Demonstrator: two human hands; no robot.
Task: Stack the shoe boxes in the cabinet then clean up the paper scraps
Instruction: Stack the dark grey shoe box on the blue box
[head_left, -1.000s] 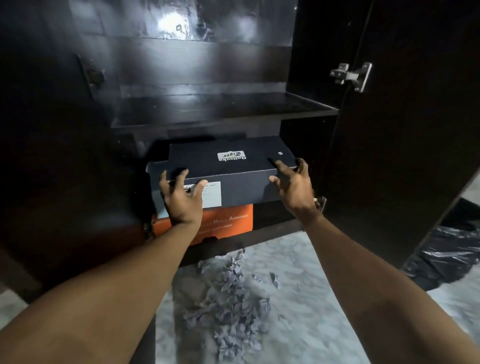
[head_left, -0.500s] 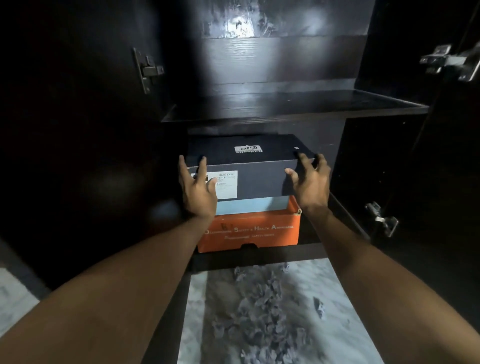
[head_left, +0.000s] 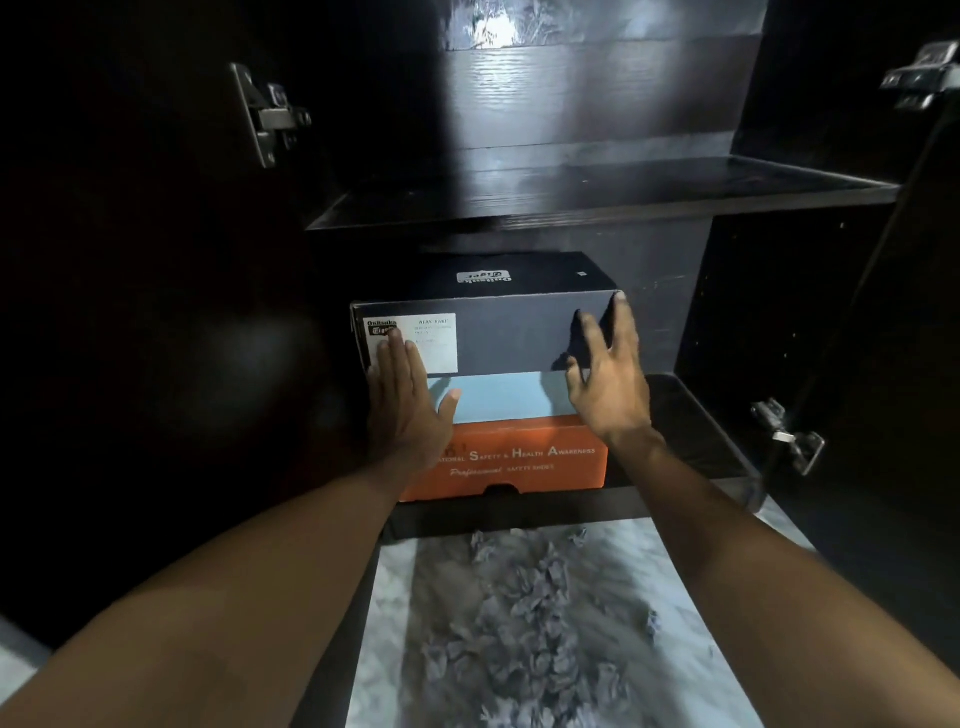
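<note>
Dark navy shoe box (head_left: 498, 332) tops the stack: the left hand (head_left: 408, 405) presses flat and open against its labelled front, the right hand (head_left: 605, 382) spreads loosely at its right corner. It sits on a light blue box (head_left: 498, 395) over an orange box (head_left: 519, 457) in the cabinet (head_left: 597, 192); paper scraps (head_left: 514, 623) litter the floor below.

A dark, glossy wood-grain cabinet interior (head_left: 597, 93) fills most of the view. A bright patch of light (head_left: 498, 31) is reflected on its back panel near the top edge. A horizontal shelf (head_left: 597, 195) is fixed across the middle — its upper surface faintly lit. Both doors are swung open, and metal hinges are seen on the left (head_left: 270, 119) and at the right (head_left: 792, 434) (one more sits at the upper right corner). Below, a pale marbled floor (head_left: 701, 649) is visible — dim, in shadow.
</note>
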